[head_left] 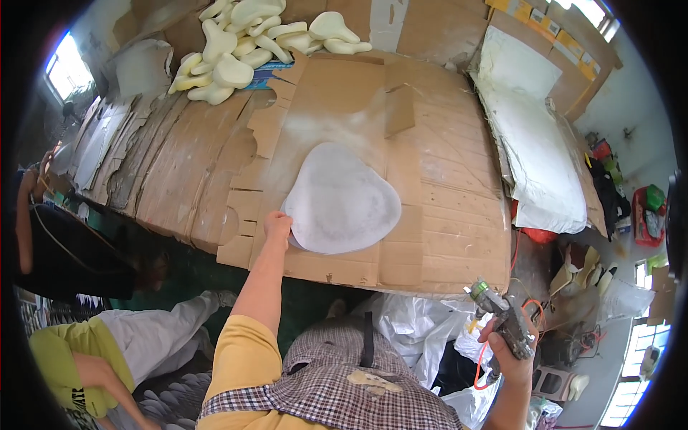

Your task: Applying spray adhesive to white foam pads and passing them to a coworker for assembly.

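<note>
A large, pale grey, rounded-triangular seat pad lies on a flat piece of cardboard on the worktable. My left hand is closed at the pad's near left edge, its fingers gripping the rim. Off the table's front right corner, my right hand is wrapped round a spray gun with a green fitting at its top. An orange hose runs by the gun. The gun is held up, apart from the pad.
Cream foam saddle pads are heaped at the table's far left. A white-covered board stands on the right. Crumpled silvery sheeting hangs below the front edge. Another person in a yellow-green shirt is at lower left, beside stacked grey pieces.
</note>
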Action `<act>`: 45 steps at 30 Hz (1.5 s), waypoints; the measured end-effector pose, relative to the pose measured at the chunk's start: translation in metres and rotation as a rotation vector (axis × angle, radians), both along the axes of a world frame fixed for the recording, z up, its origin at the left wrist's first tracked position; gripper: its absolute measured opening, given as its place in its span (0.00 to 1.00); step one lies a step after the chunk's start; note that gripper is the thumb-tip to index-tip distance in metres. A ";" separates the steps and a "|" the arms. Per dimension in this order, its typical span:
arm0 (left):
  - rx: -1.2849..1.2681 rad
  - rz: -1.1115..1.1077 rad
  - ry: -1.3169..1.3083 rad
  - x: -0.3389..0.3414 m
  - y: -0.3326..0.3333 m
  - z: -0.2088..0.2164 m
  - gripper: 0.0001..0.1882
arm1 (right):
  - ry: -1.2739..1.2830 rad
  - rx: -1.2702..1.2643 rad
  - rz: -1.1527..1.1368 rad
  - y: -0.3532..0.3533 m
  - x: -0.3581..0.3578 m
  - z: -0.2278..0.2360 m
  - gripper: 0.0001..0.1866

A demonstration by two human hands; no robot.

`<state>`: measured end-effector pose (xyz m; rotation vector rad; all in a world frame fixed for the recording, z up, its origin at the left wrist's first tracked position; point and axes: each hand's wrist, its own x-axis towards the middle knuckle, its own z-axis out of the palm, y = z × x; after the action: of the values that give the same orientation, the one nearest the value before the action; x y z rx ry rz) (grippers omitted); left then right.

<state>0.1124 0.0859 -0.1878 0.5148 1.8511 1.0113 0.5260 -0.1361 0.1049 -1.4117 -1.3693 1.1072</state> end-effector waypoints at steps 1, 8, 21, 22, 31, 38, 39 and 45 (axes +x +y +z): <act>0.046 0.103 -0.042 0.002 -0.001 -0.006 0.18 | 0.017 -0.011 0.008 -0.002 0.003 0.001 0.26; 0.086 0.204 -0.388 0.002 -0.007 -0.028 0.27 | -0.113 0.022 0.140 -0.028 0.018 -0.001 0.26; 0.142 0.075 -0.271 0.041 -0.026 0.002 0.27 | 0.061 -0.090 0.150 -0.019 0.012 -0.005 0.25; 0.194 0.065 -0.312 0.042 -0.023 0.009 0.27 | 0.099 -0.099 0.072 -0.018 0.010 -0.005 0.25; 0.860 0.082 -0.779 0.049 0.001 0.169 0.20 | -0.071 -0.037 0.247 -0.016 0.013 -0.017 0.29; 1.189 0.301 -0.892 -0.044 -0.042 0.215 0.17 | -0.118 -0.051 0.204 -0.018 0.019 -0.015 0.28; 1.188 0.301 -0.895 -0.061 -0.050 0.209 0.17 | -0.144 -0.096 0.178 -0.018 0.020 -0.013 0.28; 1.395 0.101 -0.263 -0.137 -0.104 0.215 0.10 | 0.032 -0.128 0.252 -0.021 0.016 -0.007 0.27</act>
<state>-0.0250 -0.0183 0.0271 0.9940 0.6959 2.2449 0.5420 -0.1573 0.0982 -1.3298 -1.5057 1.3959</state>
